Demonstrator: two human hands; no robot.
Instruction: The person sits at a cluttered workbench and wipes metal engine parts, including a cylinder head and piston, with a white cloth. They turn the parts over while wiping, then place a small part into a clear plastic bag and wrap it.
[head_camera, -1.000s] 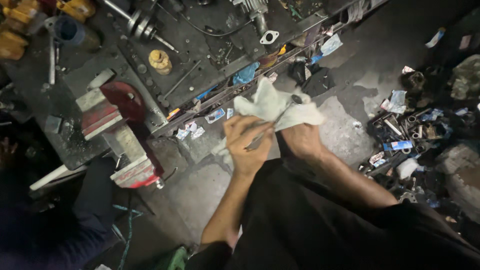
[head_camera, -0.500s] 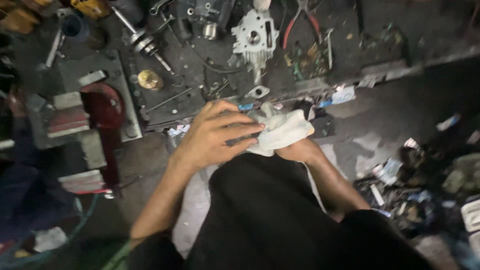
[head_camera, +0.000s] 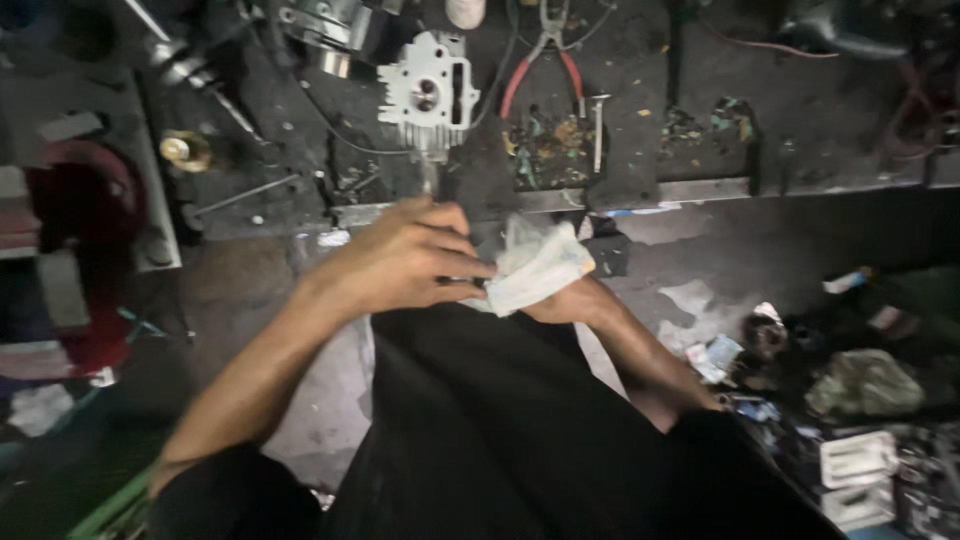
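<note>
Head view: my left hand (head_camera: 400, 265) and right hand (head_camera: 570, 300) both keep their grip clamped on the crumpled white cloth rag (head_camera: 535, 265), bunched before my waist below the dark table (head_camera: 700, 150), wiping seemingly unfinished.

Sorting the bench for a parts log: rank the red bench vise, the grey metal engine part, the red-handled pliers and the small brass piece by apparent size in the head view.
1. Red bench vise, largest, though partly cut off at the frame's left.
2. Grey metal engine part.
3. Red-handled pliers; longer than the engine part is wide but slimmer, so this rank is unsure.
4. Small brass piece, smallest.
</note>
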